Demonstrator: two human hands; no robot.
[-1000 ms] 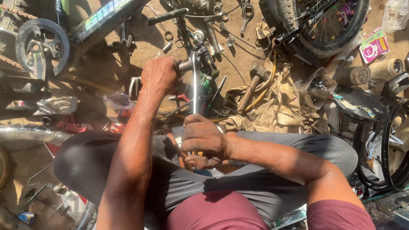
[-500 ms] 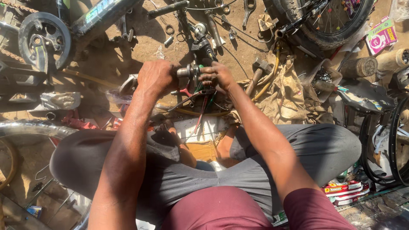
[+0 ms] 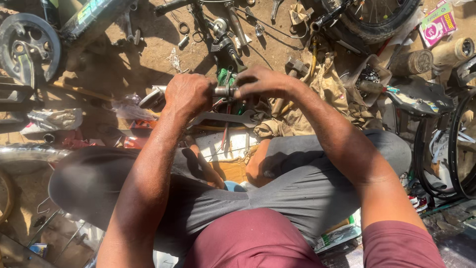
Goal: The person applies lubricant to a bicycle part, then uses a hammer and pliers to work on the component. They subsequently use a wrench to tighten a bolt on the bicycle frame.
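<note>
I see small metal cylinder (image 3: 221, 91) pinched between my left hand (image 3: 187, 93) and right hand (image 3: 262, 82), fingers of both clamped on its ends; long axis runs left-right.

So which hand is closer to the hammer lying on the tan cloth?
Right. The right hand is just left of the hammer, on the small metal cylinder; the left hand grips that cylinder's far end, further left.

2 hands, left (image 3: 188, 93) and right (image 3: 263, 82), on 1 small metal part (image 3: 223, 91); 1 spoked wheel (image 3: 382, 17) at top; 1 chainring disc (image 3: 27, 44); 1 hammer (image 3: 297, 65); 1 pink box (image 3: 436, 22); 1 flat wrench (image 3: 228, 118).
</note>
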